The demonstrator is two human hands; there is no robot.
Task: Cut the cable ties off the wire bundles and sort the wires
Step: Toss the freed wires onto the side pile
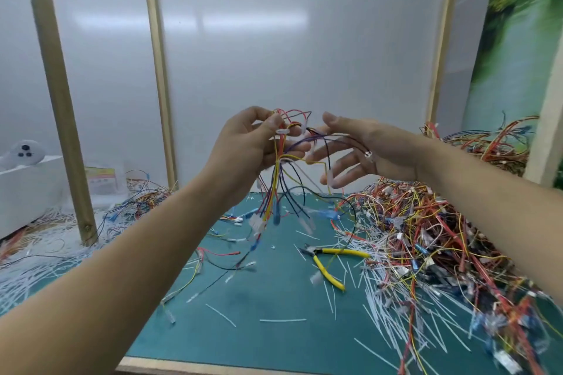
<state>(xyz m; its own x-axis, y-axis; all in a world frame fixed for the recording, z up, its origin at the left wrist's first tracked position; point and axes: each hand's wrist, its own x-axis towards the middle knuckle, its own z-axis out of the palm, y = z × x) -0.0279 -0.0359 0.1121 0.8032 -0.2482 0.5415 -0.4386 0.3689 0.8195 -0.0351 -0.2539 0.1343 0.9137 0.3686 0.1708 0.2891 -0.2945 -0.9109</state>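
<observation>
My left hand [253, 143] grips a loose bundle of coloured wires [280, 189] near its top, held up above the green mat [274, 329]. The wire ends with white and blue connectors hang down toward the mat. My right hand [362, 149] is beside it with fingers spread and straight, some dark wires draped across the palm and fingers. Yellow-handled cutters [332, 262] lie on the mat below, untouched. A big heap of tangled wires [441, 237] sits at the right.
Cut white cable ties [380, 307] litter the mat and pile up at the left [39, 250]. More wires lie at back left [143, 195] and back right [493, 143]. Wooden posts [58, 94] frame the bench. A white box [27, 189] stands far left.
</observation>
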